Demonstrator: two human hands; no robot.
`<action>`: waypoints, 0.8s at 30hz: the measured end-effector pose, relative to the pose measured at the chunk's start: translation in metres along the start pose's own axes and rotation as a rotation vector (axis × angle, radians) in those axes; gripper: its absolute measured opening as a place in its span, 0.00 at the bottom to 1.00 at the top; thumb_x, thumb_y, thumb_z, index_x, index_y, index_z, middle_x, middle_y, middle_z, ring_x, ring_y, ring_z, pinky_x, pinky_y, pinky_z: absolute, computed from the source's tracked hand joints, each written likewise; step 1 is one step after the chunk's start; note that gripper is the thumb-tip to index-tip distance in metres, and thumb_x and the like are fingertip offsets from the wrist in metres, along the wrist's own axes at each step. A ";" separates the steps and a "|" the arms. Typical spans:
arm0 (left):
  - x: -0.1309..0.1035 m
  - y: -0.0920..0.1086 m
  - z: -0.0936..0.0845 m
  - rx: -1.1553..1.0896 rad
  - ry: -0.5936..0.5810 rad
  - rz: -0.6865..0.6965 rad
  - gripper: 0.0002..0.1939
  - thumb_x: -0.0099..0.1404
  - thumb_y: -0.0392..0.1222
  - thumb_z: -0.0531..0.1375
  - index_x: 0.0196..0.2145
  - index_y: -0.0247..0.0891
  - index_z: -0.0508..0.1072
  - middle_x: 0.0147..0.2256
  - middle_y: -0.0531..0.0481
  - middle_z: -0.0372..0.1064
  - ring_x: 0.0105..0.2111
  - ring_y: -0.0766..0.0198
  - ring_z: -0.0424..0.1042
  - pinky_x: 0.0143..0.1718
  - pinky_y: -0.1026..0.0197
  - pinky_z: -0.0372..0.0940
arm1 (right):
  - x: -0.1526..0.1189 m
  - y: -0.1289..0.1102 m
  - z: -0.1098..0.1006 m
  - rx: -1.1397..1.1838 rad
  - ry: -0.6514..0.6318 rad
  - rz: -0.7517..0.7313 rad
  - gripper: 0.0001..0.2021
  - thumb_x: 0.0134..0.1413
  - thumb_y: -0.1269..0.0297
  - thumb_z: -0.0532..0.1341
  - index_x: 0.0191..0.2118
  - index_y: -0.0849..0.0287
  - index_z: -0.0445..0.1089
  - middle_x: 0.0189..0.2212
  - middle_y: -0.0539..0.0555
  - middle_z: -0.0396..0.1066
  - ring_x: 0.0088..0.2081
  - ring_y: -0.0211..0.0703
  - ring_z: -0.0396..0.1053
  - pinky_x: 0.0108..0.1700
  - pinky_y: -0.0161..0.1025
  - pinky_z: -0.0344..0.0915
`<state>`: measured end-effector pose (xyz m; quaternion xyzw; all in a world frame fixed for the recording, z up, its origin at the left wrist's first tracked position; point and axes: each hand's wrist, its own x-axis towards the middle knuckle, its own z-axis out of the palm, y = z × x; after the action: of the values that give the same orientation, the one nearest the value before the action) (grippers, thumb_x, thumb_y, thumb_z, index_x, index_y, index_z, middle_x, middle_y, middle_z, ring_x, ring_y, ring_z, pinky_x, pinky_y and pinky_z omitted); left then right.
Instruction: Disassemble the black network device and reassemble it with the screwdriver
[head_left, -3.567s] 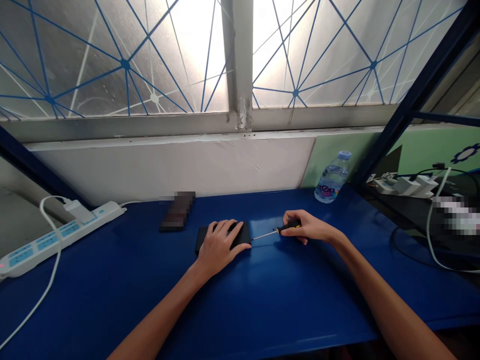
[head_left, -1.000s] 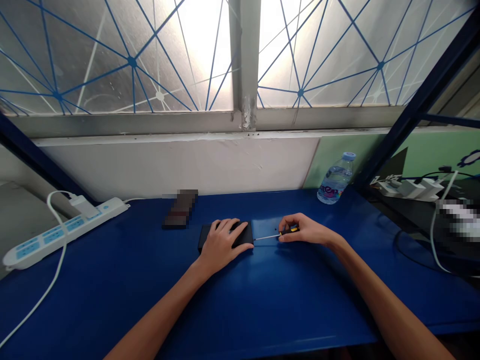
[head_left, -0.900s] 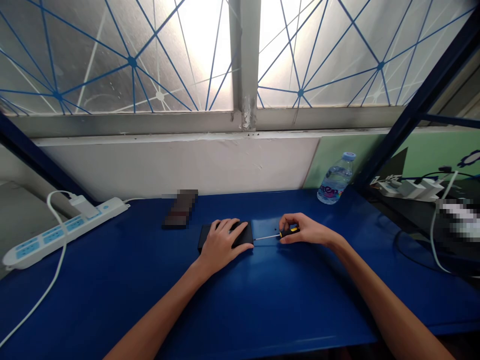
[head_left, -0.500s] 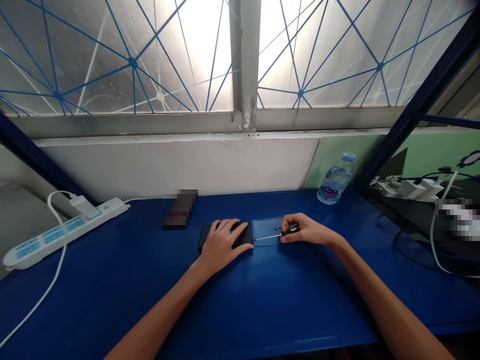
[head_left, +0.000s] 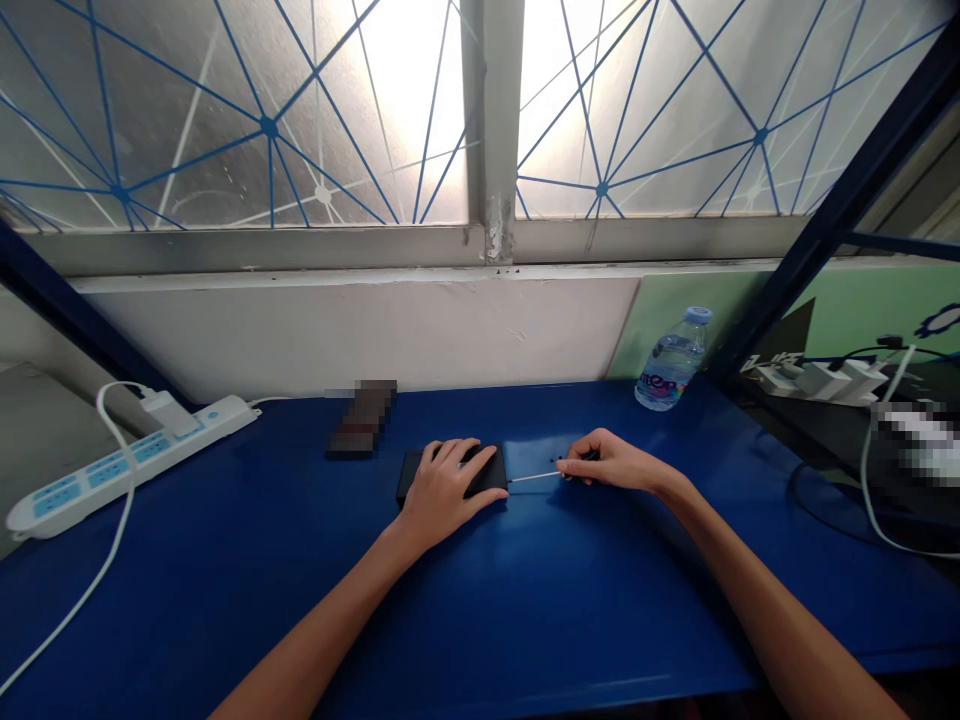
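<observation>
A black box [head_left: 411, 468] lies on the blue table [head_left: 480, 620], with my left hand [head_left: 444, 490] wrapped over its top and front edge. From the right, my right hand [head_left: 611, 460] grips a screwdriver [head_left: 536, 476] by its handle, which the fingers mostly cover. The thin metal shaft points left, and its tip meets the right end of the box. Several tiny dark pieces [head_left: 555, 460] lie on the table just behind the shaft.
A blurred dark object [head_left: 364, 420] lies behind the box to the left. At the far left is a white power strip [head_left: 135, 465] with a cable. A water bottle [head_left: 671, 360] stands at the back right, near the blue frame post [head_left: 795, 260].
The fingers of my right hand have shifted around the screwdriver handle, so less of its yellow and black grip shows. My left hand and the box have stayed in place.
</observation>
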<state>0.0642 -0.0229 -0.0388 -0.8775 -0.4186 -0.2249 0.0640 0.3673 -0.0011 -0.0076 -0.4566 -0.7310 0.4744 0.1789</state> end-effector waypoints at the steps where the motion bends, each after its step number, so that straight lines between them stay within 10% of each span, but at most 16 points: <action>1: 0.000 0.000 0.000 -0.001 -0.001 -0.001 0.28 0.69 0.61 0.57 0.59 0.41 0.71 0.54 0.38 0.72 0.54 0.45 0.70 0.54 0.41 0.61 | 0.000 0.000 0.000 -0.008 0.000 -0.002 0.23 0.50 0.42 0.67 0.28 0.62 0.76 0.22 0.51 0.67 0.25 0.36 0.59 0.27 0.36 0.54; 24: 0.001 0.000 0.000 -0.005 0.011 0.005 0.28 0.69 0.61 0.57 0.58 0.41 0.72 0.54 0.38 0.72 0.53 0.45 0.71 0.54 0.41 0.62 | 0.001 0.002 0.001 -0.002 0.055 -0.033 0.21 0.42 0.48 0.73 0.33 0.60 0.73 0.22 0.46 0.62 0.25 0.35 0.56 0.28 0.35 0.51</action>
<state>0.0647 -0.0226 -0.0381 -0.8775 -0.4156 -0.2306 0.0643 0.3670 -0.0005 -0.0095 -0.4577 -0.7337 0.4579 0.2062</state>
